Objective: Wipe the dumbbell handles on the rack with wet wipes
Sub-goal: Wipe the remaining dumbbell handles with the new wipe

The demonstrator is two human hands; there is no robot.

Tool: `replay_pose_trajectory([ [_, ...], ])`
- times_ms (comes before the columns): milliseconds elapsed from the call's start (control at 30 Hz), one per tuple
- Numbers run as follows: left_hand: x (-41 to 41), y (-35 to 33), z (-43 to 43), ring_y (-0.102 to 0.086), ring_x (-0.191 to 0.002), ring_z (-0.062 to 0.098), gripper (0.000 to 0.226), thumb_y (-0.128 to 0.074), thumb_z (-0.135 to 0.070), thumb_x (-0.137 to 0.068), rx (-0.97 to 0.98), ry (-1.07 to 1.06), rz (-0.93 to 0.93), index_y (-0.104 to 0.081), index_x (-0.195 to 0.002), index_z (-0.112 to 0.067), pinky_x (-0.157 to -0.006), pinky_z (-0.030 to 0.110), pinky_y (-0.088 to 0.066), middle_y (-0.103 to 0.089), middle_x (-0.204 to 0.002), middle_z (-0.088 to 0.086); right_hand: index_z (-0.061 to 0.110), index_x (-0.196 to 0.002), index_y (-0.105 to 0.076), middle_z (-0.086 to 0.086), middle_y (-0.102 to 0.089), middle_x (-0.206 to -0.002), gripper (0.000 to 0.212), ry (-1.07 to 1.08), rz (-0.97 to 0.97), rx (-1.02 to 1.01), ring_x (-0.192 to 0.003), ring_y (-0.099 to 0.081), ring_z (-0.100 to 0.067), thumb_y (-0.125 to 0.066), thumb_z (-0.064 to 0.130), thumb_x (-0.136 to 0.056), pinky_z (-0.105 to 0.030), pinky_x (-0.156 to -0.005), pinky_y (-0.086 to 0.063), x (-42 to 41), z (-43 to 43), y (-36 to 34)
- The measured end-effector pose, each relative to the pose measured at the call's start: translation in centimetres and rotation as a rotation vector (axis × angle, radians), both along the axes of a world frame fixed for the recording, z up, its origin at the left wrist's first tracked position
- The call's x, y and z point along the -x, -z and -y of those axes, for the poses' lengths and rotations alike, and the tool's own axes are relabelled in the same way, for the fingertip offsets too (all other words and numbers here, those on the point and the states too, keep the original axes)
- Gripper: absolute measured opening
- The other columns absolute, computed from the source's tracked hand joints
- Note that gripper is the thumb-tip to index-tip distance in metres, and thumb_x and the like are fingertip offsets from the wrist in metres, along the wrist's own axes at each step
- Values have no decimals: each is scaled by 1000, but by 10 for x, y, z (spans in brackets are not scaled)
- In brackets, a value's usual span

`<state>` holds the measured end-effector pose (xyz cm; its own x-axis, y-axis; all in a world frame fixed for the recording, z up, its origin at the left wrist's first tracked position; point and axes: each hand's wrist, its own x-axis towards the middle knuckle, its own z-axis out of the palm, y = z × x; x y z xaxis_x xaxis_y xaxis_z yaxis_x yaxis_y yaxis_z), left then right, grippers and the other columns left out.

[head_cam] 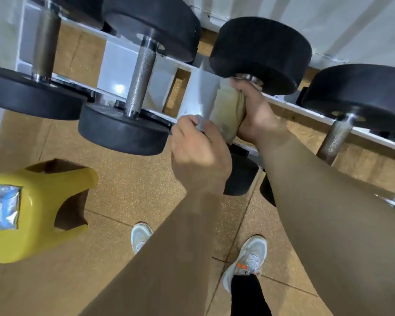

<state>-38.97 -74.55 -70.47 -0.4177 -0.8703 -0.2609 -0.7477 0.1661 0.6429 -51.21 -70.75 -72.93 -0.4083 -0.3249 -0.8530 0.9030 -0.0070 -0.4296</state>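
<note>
Head view, sole camera: wide-angle, worn on the head, facing forward and steeply down; rack close ahead, floor beneath.

Four dumbbells sit side by side along the rack, which stands on the floor with the wall behind it. From the left come the first dumbbell, the second dumbbell, the third dumbbell and, furthest right, the fourth dumbbell. On the third dumbbell's bar, the left hand grips the near part. The right hand sits beyond it, just under the far head, with the wipe between its fingers and the bar. Before the rack, left of the person's shoes, stands a stool with a wipes packet on its seat.
</note>
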Motion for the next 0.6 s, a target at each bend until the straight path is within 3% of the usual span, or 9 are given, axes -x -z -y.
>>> replay_pose_trajectory([
  [67, 0, 0, -1, -51, -102, 20, 26, -38, -42, -96, 26, 11, 0, -53, -107, -23, -83, 38, -45, -56, -108, -4, 12, -99, -72, -10, -76, -95, 17, -84, 53, 24, -90, -74, -26, -71, 26, -89, -37, -82, -61, -18, -7, -2],
  [167, 1, 0, -3, -51, -101, 22, 38, -33, -44, -91, 51, 18, -10, -56, -110, -20, -82, 39, -46, -57, -108, -2, 9, -102, -71, -9, -76, -85, 20, -290, -135, -225, -79, -73, -22, -76, 16, -84, -26, -60, -59, -36, -10, 0],
  [267, 1, 0, 0, -53, -97, 24, 36, -35, -43, -91, 65, 27, -20, -57, -108, -19, -81, 45, -48, -57, -105, -1, 11, -109, -67, -11, -74, -96, 30, -250, -166, -402, -83, -73, -22, -77, 13, -80, -33, -72, -63, -34, 3, -4],
  [333, 0, 1, -1, -53, -95, 24, 36, -35, -42, -91, 68, 15, -31, -58, -107, -18, -78, 46, -49, -57, -105, 0, 13, -115, -60, -8, -69, -98, 41, -175, -117, -459, -86, -68, -23, -77, 22, -80, -37, -81, -59, -18, 12, -4],
  [433, 1, 1, -2, -55, -93, 24, 36, -35, -41, -91, 57, 0, -43, -58, -107, -19, -76, 46, -50, -57, -104, -1, 16, -120, -61, -7, -70, -98, 56, -63, -134, -333, -90, -69, -26, -83, 36, -73, -38, -83, -57, 13, 18, -6],
  [533, 3, 0, -3, -55, -92, 23, 30, -37, -38, -94, 54, 0, -22, -58, -105, -20, -76, 46, -49, -56, -104, -3, 12, -105, -73, -9, -76, -94, 33, 32, -42, -47, -94, -74, -28, -80, 31, -80, -41, -85, -59, 13, 7, 1],
  [600, 2, 0, -4, -55, -91, 23, 25, -38, -35, -94, 61, -8, -28, -57, -102, -22, -75, 45, -49, -55, -102, -3, 9, -109, -72, -16, -71, -107, 38, 51, 38, 89, -109, -68, -35, -77, 30, -78, -53, -100, -52, 3, -3, 12],
])
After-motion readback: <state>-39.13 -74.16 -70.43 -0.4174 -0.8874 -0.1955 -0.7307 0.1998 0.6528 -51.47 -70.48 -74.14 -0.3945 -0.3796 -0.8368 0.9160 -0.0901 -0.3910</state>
